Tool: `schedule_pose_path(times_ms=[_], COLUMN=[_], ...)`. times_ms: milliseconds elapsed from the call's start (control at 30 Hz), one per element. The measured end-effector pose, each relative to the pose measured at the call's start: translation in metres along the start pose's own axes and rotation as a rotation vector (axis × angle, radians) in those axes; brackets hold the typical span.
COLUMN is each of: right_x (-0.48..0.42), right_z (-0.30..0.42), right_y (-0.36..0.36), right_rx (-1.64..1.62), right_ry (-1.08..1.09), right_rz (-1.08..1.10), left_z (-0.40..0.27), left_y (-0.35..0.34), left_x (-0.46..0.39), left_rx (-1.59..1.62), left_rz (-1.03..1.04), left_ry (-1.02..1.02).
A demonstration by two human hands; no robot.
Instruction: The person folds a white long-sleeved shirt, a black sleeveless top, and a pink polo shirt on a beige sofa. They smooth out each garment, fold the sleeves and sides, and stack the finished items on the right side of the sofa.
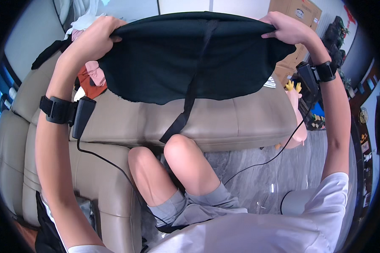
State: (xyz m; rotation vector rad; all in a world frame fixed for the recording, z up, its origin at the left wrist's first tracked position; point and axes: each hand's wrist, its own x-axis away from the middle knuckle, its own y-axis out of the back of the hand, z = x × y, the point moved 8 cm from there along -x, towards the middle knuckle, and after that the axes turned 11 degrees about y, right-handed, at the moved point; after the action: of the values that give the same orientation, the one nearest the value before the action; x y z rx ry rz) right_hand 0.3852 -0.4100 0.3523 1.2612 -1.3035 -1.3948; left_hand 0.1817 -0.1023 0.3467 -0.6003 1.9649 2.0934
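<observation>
A dark green, nearly black garment (155, 63) is stretched wide in the air before me, above the seat of a tan leather sofa (215, 117). My left hand (103, 34) grips its upper left corner, thumb on the near side. At the opposite upper corner, my right hand (283, 27) pinches the cloth the same way. From the middle of the top edge a black fabric strap (190, 91) hangs down, its loose end close to my knee. The lower hem droops in a wavy line. What lies behind the cloth is hidden.
Rust-red and pink clothes (93, 79) lie on the sofa at the left. Cardboard boxes (293, 60) stand at the back right, near a pink animal-shaped stool (296, 126). A cylindrical grey bin (294, 202) is on the marble floor. Cables (266, 162) run from both wrist devices.
</observation>
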Motion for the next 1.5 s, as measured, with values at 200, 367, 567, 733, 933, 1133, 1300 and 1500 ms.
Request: schedule_pose_path(times_ms=[200, 367, 567, 733, 933, 1133, 1300, 1500], right_x=[0.004, -0.022, -0.13, -0.25, -0.336, -0.277, -0.233, -0.251], right_z=[-0.015, -0.043, -0.044, -0.044, -0.016, 0.03, 0.051, 0.052], right_y=[-0.015, -0.032, -0.056, -0.094, -0.198, -0.348, -0.392, -0.354], right_rx=[0.113, 0.091, 0.063, -0.01, 0.101, 0.132, 0.36, -0.181], right_ry=[-0.011, 0.036, 0.071, 0.288, 0.289, 0.376, 0.344, 0.241], right_rz=[-0.034, -0.123, -0.02, -0.183, -0.19, -0.117, -0.08, 0.117], left_z=[-0.006, 0.019, 0.104, 0.2, 0.258, 0.207, 0.172, 0.144], left_y=[-0.025, -0.052, -0.067, -0.085, -0.165, -0.293, -0.309, -0.269], left_x=[-0.018, -0.046, -0.057, -0.038, 0.039, 0.165, 0.204, 0.173], left_rx=[-0.033, 0.085, 0.06, -0.117, -0.083, -0.078, -0.149, 0.188], left_rz=[0.092, 0.024, 0.016, -0.129, -0.104, 0.215, 0.103, 0.107], left_ry=[-0.055, -0.085, 0.001, -0.028, 0.205, 0.323, 0.255, 0.356])
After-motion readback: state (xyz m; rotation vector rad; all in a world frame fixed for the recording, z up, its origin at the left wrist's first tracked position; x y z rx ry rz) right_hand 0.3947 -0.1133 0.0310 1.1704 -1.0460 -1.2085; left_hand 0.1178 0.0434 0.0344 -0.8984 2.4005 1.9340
